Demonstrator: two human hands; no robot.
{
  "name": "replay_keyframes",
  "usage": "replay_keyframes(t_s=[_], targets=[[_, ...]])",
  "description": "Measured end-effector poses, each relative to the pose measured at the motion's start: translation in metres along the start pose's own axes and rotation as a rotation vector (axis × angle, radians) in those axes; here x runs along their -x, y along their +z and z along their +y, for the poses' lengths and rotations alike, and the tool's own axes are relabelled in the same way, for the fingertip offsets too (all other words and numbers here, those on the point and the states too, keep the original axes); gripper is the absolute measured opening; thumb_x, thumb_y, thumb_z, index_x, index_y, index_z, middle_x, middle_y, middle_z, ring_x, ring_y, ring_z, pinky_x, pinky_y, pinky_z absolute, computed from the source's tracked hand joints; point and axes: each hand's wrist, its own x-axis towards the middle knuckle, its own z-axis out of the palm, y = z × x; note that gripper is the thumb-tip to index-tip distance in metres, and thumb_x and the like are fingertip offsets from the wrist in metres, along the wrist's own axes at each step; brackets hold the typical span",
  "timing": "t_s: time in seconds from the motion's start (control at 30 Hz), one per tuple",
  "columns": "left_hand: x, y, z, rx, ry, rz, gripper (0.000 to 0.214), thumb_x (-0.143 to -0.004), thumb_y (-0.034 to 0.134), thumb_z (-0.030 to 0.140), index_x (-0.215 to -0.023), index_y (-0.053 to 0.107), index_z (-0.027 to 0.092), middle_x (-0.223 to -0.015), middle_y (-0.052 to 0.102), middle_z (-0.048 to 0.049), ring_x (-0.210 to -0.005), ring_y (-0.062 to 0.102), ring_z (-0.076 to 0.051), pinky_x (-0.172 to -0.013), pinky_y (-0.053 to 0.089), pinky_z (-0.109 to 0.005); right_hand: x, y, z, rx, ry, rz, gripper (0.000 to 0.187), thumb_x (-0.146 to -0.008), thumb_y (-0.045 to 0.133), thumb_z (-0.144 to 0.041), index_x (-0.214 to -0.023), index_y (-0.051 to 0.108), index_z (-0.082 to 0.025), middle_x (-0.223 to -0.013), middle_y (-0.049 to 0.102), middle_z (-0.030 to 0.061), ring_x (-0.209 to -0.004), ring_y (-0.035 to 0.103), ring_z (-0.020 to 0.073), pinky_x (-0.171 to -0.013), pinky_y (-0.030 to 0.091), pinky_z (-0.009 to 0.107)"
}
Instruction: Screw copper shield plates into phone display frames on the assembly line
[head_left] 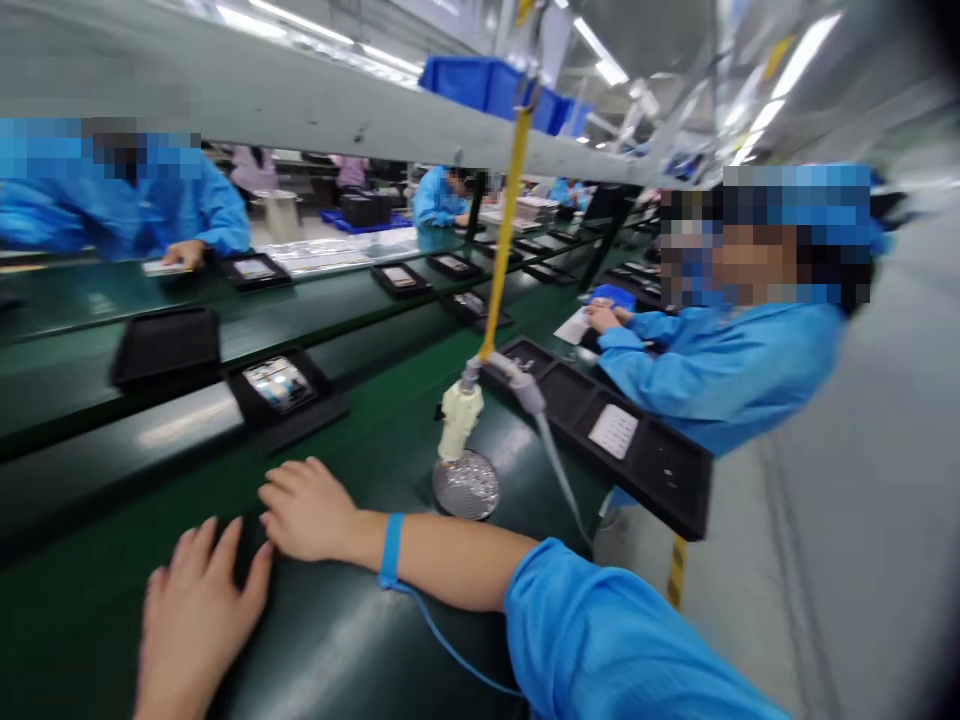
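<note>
Dish [469, 490] on tabletop [337, 640], driver [459, 415] hanging at its rear edge. Divided tray [570, 390] right of dish, sheet [615, 431] inside. Device [279, 384] in holder [326, 396] behind-left; second tray [169, 345] farther left.

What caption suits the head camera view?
Left hand and right hand at a green workbench, tool hanging from a yellow strap.

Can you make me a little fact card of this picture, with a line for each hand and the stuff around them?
Left hand: fingers spread on the green bench
Right hand: palm down, just beside the left
Wrist: blue band on the right
Nearby: black tray with a device inside
Hanging: pale tool on a yellow strap
Right side: long black tray with compartments
</note>
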Motion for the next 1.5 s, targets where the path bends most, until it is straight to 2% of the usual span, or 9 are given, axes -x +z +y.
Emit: replay_keyframes(t_s=[0.27,0.4,0.67,0.83,0.97,1.1,1.2,1.33,1.5], targets=[[-0.002,-0.039,0.026,0.096,-0.109,-0.053,0.042,-0.094,0.058,0.028,-0.129,0.064,0.005,-0.144,0.056,-0.0272,-0.139,0.048,-0.041,-0.114,0.037,-0.063,0.003,0.013,-0.004,-0.195,0.027,0.052,0.029,-0.1,0.049,-0.021,-0.12,0.067,-0.01,-0.133,0.063,0.0177,-0.132,0.05,0.0293,-0.114,0.036,0.051],[-0.017,-0.057,0.04,-0.01,-0.171,-0.085,0.041,-0.101,0.048,0.03,-0.128,0.064,0.004,-0.138,0.062,-0.0224,-0.13,0.059,-0.029,-0.109,0.046,-0.043,0.016,0.02,-0.001,-0.365,-0.073,0.095,0.034,-0.097,0.04,-0.017,-0.101,0.073,-0.007,-0.109,0.071,0.0225,-0.111,0.063,0.0336,-0.102,0.045,0.055],[-0.094,-0.023,0.034,0.005,-0.268,-0.172,0.048,-0.098,0.047,0.049,-0.077,0.071,0.013,-0.136,0.067,-0.0064,-0.131,0.058,-0.022,-0.106,0.042,-0.033,0.013,0.059,0.023,-0.401,-0.171,0.461,0.039,-0.1,0.039,-0.034,-0.095,0.076,-0.021,-0.099,0.073,0.0203,-0.097,0.069,0.0278,-0.095,0.053,0.04],[-0.091,-0.027,0.04,0.097,-0.202,-0.164,0.034,-0.1,0.052,0.04,-0.094,0.073,0.014,-0.128,0.069,-0.0099,-0.12,0.065,-0.019,-0.101,0.051,-0.03,0.019,0.038,0.013,-0.4,-0.21,0.544,0.032,-0.099,0.043,-0.03,-0.101,0.073,-0.017,-0.1,0.074,0.0172,-0.097,0.071,0.0295,-0.093,0.057,0.044],[-0.037,-0.049,0.043,0.128,-0.187,-0.114,0.049,-0.102,0.031,0.04,-0.122,0.066,0.011,-0.129,0.064,-0.0092,-0.129,0.058,-0.018,-0.104,0.043,-0.026,0.016,0.008,0.008,-0.453,-0.233,0.587,0.033,-0.1,0.043,-0.034,-0.103,0.073,-0.021,-0.1,0.075,0.0148,-0.098,0.072,0.0301,-0.099,0.055,0.047],[0.066,-0.066,0.055,0.146,-0.179,-0.105,0.032,-0.094,0.064,0.039,-0.116,0.07,0.015,-0.133,0.06,-0.016,-0.132,0.056,-0.02,-0.11,0.042,-0.023,0.01,-0.017,0.022,-0.526,-0.147,0.51,0.04,-0.099,0.042,-0.058,-0.104,0.074,-0.035,-0.101,0.075,0.0137,-0.087,0.072,0.0259,-0.078,0.058,0.043],[0.156,-0.068,0.071,0.207,-0.165,-0.109,0.03,-0.089,0.072,0.038,-0.109,0.071,0.015,-0.138,0.055,-0.019,-0.142,0.048,-0.029,-0.118,0.041,-0.038,0.014,-0.016,0.034,-0.534,-0.12,0.353,0.046,-0.092,0.044,-0.072,-0.1,0.073,-0.038,-0.096,0.076,0.0126,-0.07,0.07,0.0245,-0.061,0.056,0.041],[0.25,-0.076,0.101,0.34,-0.167,-0.111,0.026,-0.088,0.07,0.035,-0.108,0.069,0.019,-0.151,0.044,-0.0176,-0.152,0.029,-0.036,-0.119,0.038,-0.053,0.052,-0.013,0.03,-0.466,-0.24,0.104,0.045,-0.096,0.042,-0.053,-0.1,0.075,-0.023,-0.101,0.076,0.0129,-0.091,0.073,0.0289,-0.083,0.061,0.044],[0.262,-0.104,0.115,0.339,-0.132,-0.231,0.03,-0.086,0.066,0.022,-0.114,0.064,0.016,-0.166,0.025,-0.0183,-0.158,0.007,-0.038,-0.124,0.024,-0.062,0.099,-0.024,0.01,-0.375,-0.268,0.012,0.04,-0.103,0.038,-0.032,-0.108,0.075,-0.018,-0.113,0.073,0.0167,-0.109,0.067,0.0278,-0.097,0.056,0.041]])
